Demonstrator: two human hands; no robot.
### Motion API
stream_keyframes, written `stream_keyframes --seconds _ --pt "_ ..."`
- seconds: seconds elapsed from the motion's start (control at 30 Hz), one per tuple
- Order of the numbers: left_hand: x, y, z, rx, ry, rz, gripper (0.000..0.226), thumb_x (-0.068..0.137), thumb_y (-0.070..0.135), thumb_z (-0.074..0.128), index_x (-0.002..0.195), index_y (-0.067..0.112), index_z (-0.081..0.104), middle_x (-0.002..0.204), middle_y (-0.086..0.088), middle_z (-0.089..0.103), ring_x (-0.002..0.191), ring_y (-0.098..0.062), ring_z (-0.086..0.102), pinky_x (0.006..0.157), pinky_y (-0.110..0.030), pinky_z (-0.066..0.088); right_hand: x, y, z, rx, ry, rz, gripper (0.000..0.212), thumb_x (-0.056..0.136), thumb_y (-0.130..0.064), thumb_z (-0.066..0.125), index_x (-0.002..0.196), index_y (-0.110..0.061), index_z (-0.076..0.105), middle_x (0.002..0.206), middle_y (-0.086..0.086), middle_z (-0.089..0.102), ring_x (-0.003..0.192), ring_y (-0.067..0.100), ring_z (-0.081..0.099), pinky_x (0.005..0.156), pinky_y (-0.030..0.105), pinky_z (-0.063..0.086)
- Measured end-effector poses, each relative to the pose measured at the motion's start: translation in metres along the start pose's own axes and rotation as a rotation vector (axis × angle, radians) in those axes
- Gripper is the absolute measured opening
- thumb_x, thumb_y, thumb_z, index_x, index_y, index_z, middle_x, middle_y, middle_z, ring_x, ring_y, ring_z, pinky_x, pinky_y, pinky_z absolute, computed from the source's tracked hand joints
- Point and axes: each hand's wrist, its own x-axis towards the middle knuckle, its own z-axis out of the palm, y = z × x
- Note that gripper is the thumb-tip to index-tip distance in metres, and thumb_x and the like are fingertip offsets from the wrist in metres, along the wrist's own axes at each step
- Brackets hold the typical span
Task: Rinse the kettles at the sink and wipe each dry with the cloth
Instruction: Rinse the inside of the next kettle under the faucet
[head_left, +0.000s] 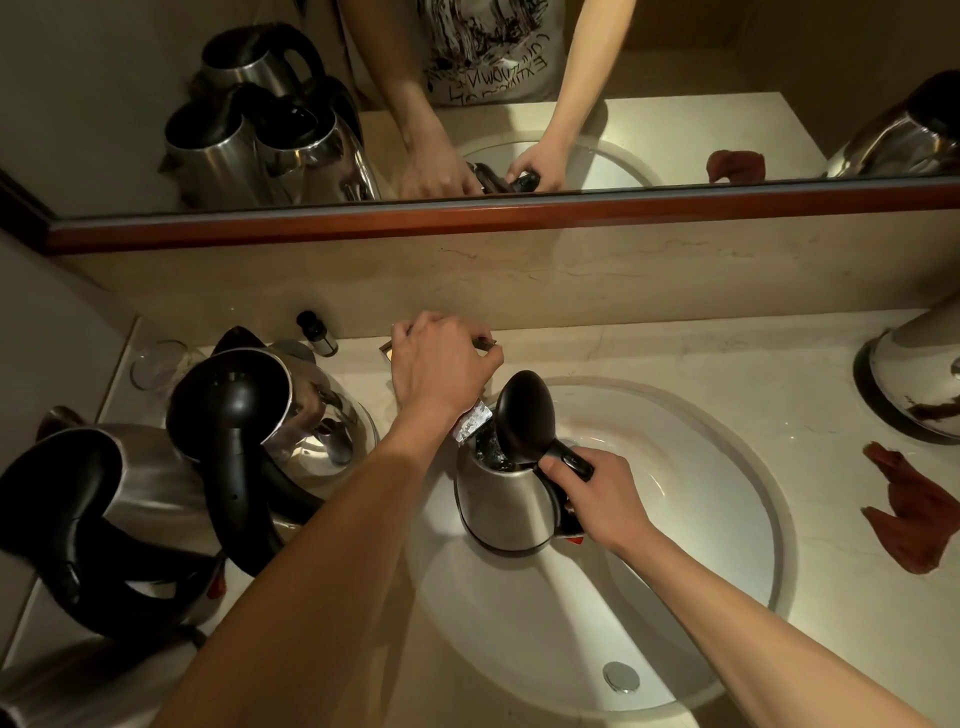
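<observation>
Over the white sink (727, 561), the right hand (605, 499) is wrapping its fingers round the black handle of the open kettle (506, 506), holding it upright under the tap spout (474, 423) with the lid (524, 415) tipped back. The left hand (441, 371) is resting curled on the tap lever, which it is mostly hiding, so whether water is running is hard to tell. To rinse well, the person should be keeping the mouth directly beneath the spout, filling only partway, then swirling and tipping toward the drain (621, 675) while keeping the base contacts out of the stream. Two more kettles (291, 410) are waiting on the counter to the left, another is sitting at the far right, and the reddish cloth (914, 512) is lying right of the basin, near for wiping.
</observation>
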Motion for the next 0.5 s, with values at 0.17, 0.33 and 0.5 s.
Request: stream_keyframes --seconds 0.17,0.33,0.5 --pt "0.0000 0.0001 0.0006 0.006 0.002 -0.001 0.029 0.090 0.052 0.057 0.105 0.037 0.076 0.106 0.007 0.073 0.118 -0.017 0.052 0.100 -0.038 0.030 -0.0002 0.0028 -0.0003 0.033 0.015 0.022 0.056 0.077 -0.065 0.062 0.060 -0.012 0.056 0.061 0.011 0.056 0.058 0.024 0.052 0.064 0.045 0.049" --pt "0.0001 -0.0002 0.0009 0.005 -0.001 -0.001 0.029 0.090 0.053 0.056 0.105 0.037 0.076 0.107 0.007 0.073 0.119 -0.017 0.052 0.100 -0.038 0.030 -0.0007 0.0028 0.0003 0.028 0.018 0.028 0.054 0.077 -0.065 0.061 0.059 -0.015 0.056 0.061 0.011 0.057 0.060 0.028 0.056 0.066 0.047 0.049" --pt "0.0005 -0.0005 0.0005 0.006 0.003 0.000 0.029 0.091 0.053 0.056 0.106 0.037 0.076 0.107 0.008 0.073 0.118 -0.017 0.052 0.100 -0.038 0.030 -0.0003 0.0029 0.0005 0.008 0.006 0.004 0.054 0.079 -0.066 0.059 0.058 -0.017 0.052 0.055 0.001 0.051 0.056 0.015 0.048 0.062 0.038 0.041"
